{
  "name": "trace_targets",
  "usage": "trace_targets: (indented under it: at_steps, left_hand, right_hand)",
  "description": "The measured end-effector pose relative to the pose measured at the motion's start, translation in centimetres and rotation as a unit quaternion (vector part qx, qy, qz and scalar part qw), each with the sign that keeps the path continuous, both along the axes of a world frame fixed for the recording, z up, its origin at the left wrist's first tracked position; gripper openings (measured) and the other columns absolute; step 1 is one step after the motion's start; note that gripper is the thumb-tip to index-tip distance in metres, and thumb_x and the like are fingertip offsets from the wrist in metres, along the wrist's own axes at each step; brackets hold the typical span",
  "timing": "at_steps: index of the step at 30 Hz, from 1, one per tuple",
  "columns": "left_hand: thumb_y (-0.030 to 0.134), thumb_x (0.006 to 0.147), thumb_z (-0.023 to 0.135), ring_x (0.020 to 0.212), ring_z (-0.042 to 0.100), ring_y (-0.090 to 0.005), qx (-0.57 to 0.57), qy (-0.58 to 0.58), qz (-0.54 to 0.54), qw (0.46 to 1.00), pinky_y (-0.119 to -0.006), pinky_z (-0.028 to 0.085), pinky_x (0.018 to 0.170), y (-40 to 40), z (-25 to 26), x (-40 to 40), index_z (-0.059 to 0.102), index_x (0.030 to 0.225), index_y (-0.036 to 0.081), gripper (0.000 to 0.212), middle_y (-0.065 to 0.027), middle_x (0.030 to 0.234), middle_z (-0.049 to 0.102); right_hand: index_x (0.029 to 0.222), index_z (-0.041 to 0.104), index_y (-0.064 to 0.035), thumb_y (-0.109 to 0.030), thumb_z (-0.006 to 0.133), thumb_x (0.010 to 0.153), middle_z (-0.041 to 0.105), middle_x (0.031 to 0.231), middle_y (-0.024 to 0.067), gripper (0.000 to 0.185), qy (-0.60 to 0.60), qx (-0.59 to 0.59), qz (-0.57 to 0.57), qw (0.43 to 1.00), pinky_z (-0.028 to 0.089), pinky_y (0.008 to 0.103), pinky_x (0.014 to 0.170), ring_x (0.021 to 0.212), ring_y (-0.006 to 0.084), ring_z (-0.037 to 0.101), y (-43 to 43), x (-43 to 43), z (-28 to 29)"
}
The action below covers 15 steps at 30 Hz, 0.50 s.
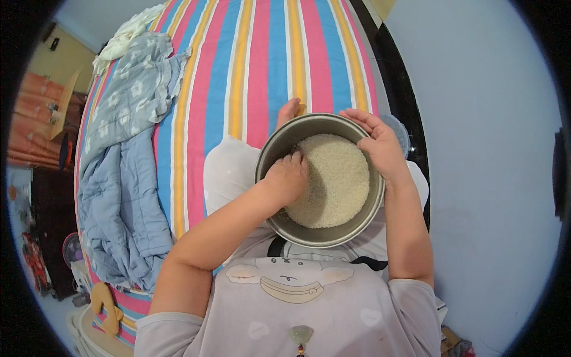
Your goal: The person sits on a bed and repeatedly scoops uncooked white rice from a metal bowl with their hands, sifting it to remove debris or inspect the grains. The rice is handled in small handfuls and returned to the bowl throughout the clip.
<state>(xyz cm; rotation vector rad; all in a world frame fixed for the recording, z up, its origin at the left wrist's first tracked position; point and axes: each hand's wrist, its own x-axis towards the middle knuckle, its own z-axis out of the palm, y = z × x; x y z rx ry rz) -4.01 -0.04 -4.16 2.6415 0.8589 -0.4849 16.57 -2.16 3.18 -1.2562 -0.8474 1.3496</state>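
A round metal pot (322, 241) rests on my lap, tilted slightly, with white rice grains (339, 183) spread over its bottom. My left hand (287, 178) reaches inside at the pot's left; its fingertips touch the edge of the rice, and whether they hold grains cannot be told. Around the pot's upper right rim my right hand (379, 143) is closed, thumb inside and fingers over the edge. Behind that hand, partly hidden, is a clear plastic container (397, 131).
I sit cross-legged on a bed with a striped sheet (256, 67). A crumpled blue quilt (125, 201) lies to the left, and a tan neck pillow (105, 308) at the lower left. The bed's dark edge (401, 80) and a pale wall (482, 156) are on the right.
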Motion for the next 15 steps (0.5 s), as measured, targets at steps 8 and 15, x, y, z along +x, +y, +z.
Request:
trace_targets:
  at_steps: [8, 15]
  left_hand:
    - [0.012, 0.082, 0.050, 0.102, 0.059, -0.0389, -0.293, 0.067, -0.108, 0.947, -0.044, 0.048, 0.088, -0.7, 1.9, 0.2, 0.043, 0.128, -0.003, 0.049, -0.0270, 0.114, 0.056]
    - [0.003, 0.077, 0.054, 0.107, 0.055, -0.0411, -0.197, -0.119, 0.076, 0.970, -0.042, 0.045, 0.092, 0.8, 0.8, 2.3, 0.045, 0.127, -0.004, 0.051, -0.0268, 0.118, 0.051]
  right_hand:
    - [0.124, 0.054, 0.0038, 0.018, 0.039, 0.071, 0.060, 0.121, 0.0126, 0.057, 0.000, 0.007, 0.004, 1.000, 0.044, 0.0292, 0.098, 0.112, 0.0178, 0.057, -0.2, 0.1, -0.3]
    - [0.124, 0.054, 0.0041, 0.019, 0.039, 0.071, 0.060, 0.121, 0.0131, 0.057, 0.002, 0.010, 0.006, 1.000, 0.044, 0.0296, 0.099, 0.114, 0.0183, 0.057, -0.2, 0.2, -0.1]
